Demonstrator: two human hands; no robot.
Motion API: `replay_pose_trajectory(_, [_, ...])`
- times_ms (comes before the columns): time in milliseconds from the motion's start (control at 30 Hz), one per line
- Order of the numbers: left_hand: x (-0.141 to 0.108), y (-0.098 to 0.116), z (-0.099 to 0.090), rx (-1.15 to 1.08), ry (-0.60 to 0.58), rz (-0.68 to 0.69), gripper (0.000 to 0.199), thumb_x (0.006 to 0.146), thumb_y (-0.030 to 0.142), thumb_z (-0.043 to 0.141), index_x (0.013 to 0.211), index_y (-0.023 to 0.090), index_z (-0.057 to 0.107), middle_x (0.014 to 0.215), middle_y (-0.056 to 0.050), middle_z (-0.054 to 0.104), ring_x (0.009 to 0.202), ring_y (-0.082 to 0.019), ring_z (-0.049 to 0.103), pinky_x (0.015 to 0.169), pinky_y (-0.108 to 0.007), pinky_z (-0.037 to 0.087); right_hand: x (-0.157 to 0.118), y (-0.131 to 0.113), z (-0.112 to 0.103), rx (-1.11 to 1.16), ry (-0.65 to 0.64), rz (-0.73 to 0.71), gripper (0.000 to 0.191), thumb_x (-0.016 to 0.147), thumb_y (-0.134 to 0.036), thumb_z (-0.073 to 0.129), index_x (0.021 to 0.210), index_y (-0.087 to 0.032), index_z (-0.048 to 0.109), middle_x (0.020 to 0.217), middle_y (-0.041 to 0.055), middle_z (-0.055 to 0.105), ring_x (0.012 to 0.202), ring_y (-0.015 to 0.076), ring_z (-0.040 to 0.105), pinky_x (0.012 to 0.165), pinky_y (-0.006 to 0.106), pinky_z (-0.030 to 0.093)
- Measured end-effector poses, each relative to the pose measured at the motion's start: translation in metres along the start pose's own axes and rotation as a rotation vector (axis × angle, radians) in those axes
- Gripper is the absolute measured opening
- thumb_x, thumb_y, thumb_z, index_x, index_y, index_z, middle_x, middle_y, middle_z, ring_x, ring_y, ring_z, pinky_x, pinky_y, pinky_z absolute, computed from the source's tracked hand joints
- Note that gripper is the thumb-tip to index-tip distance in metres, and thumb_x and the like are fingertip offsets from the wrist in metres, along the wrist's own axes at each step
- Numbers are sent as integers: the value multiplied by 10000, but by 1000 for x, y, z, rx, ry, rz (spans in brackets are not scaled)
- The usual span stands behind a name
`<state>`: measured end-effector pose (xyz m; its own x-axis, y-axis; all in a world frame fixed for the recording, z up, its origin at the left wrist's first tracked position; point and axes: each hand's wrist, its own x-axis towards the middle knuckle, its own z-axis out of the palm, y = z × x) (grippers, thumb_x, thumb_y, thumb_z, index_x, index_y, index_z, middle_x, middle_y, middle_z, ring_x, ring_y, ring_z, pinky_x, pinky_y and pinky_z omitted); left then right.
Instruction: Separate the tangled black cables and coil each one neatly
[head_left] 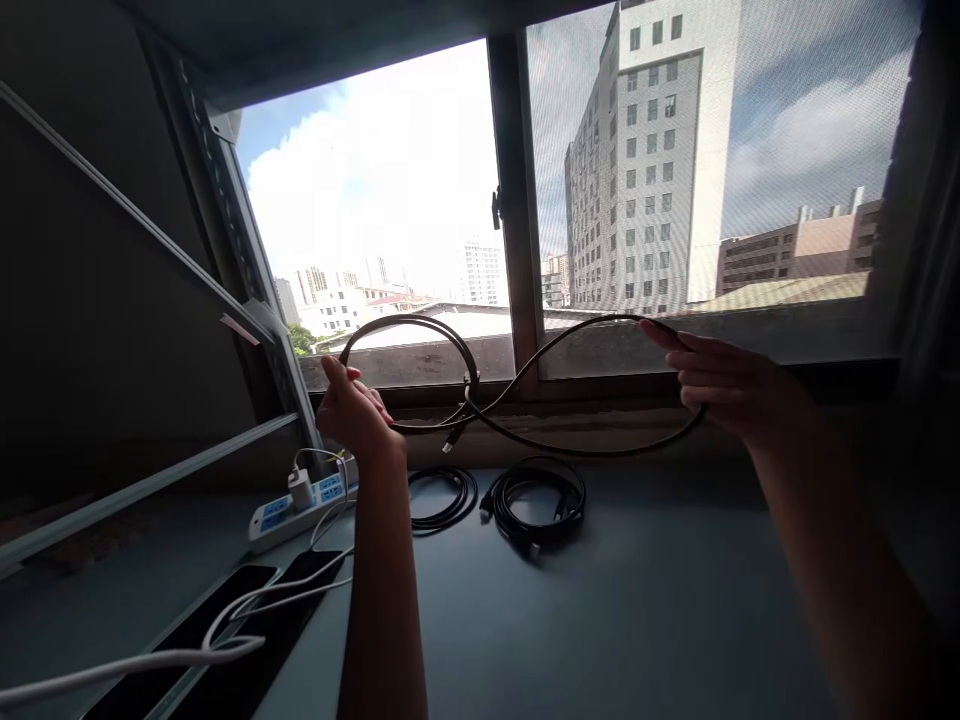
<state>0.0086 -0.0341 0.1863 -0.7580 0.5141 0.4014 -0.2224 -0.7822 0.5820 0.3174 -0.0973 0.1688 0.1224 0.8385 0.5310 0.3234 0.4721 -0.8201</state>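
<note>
A black cable [585, 452] hangs in the air between my hands, above the table, in two loops that cross near the middle. A metal plug end dangles just below the crossing. My left hand [352, 405] is closed round the outer side of the left loop. On the right, the larger loop is gripped by my right hand [716, 380], its thumb on top and its fingers along the far side. Two coiled black cables lie on the table below: a thinner coil [472, 497] partly behind my left forearm, and a thicker coil [504, 515] with its plugs showing.
A white power strip [296, 525] with a charger [301, 488] stands at the left of the grey-blue table [637, 600]. White cables [172, 658] cross two dark flat devices [247, 640] at the lower left. Metal rack bars and a window [517, 200] lie beyond.
</note>
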Motion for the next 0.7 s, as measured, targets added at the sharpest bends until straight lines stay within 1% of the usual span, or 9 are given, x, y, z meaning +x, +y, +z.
replay_pose_trajectory(100, [0,2,0,-129,-112,-225,374,893,358,412,561,195,353,303,114,243,243,-27,166,299,-193,121,-10,-16,1,214,-87,-25,472,916,-260,192,1117,-232,617,651,-70,540,348,-23,231,399,172,232])
replay_pose_trajectory(167, [-1,4,1,-144,-168,-274,376,901,345,406,562,196,344,308,112,235,241,-24,160,293,-192,115,-13,-18,2,241,-187,26,373,865,-298,377,1166,-250,591,644,-54,543,370,13,331,385,173,276])
replay_pose_trajectory(267, [-7,11,3,-114,-225,-229,384,881,379,455,555,193,372,307,109,212,237,-29,140,281,-208,92,-6,-3,7,132,-320,173,512,731,-320,616,1222,-200,540,639,-19,531,485,105,495,438,223,422])
replay_pose_trajectory(333, [-16,18,6,-96,-270,-173,392,856,411,496,550,194,382,311,108,210,238,-32,132,279,-215,98,3,14,15,-2,-229,216,563,723,-358,632,1234,-158,502,765,39,581,600,160,578,561,292,499])
replay_pose_trajectory(400, [-27,24,10,-76,-300,-125,404,847,416,513,541,193,375,318,107,212,240,-31,131,281,-215,111,12,30,29,-277,-14,159,570,711,-330,650,1231,-153,497,926,106,589,785,237,613,710,380,512])
replay_pose_trajectory(467, [-38,27,15,-48,-316,-89,415,856,394,508,526,189,362,331,104,215,245,-27,138,286,-213,113,15,35,48,-623,260,-10,569,671,-277,694,1202,-151,530,1062,165,551,983,332,552,833,487,450])
replay_pose_trajectory(533, [-45,27,18,-23,-321,-65,426,870,377,488,516,185,351,348,101,212,252,-23,144,289,-214,102,10,28,71,-690,307,-188,496,723,-285,664,1187,-150,552,1126,184,528,1087,353,493,883,504,411])
replay_pose_trajectory(633, [-50,25,21,-21,-300,-52,437,880,377,467,510,186,334,358,98,211,261,-25,153,291,-217,101,-7,7,102,-432,-18,-267,391,833,-463,539,1078,-171,627,1043,118,600,997,266,568,859,404,452])
replay_pose_trajectory(700, [-49,25,21,-28,-272,-50,439,879,371,468,508,189,321,357,97,218,263,-29,160,291,-221,105,-18,-6,117,-246,-322,-179,426,826,-533,523,1006,-170,652,896,81,649,833,218,627,663,297,508])
